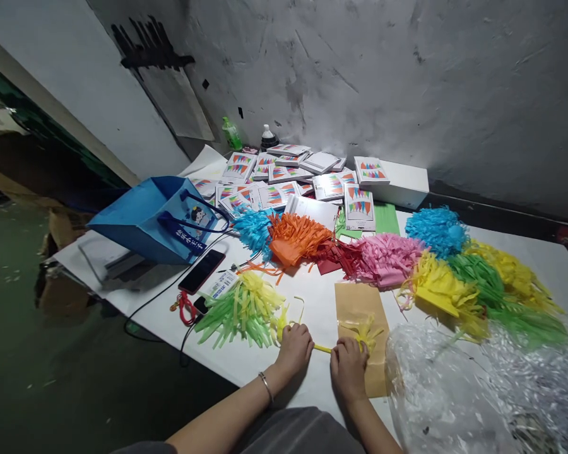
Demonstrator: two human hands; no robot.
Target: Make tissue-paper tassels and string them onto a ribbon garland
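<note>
My left hand (293, 348) and my right hand (349, 369) rest on the white table (312, 296) near its front edge. Both pinch a thin rolled yellow tissue strip (322, 348) stretched between them. Its fringed yellow end (365, 331) spreads over a brown paper sheet (360, 315) by my right hand. A green and yellow fringed tassel pile (241, 309) lies just left of my left hand. A bracelet circles my left wrist.
Tassel piles in blue (253, 228), orange (296, 239), pink (385, 257), blue (435, 228), yellow (442, 290) and green (502, 296) cross the table. Printed boxes (284, 183) are heaped at the back. A blue bag (156, 217), a phone (202, 271) and clear plastic (478, 391) lie around.
</note>
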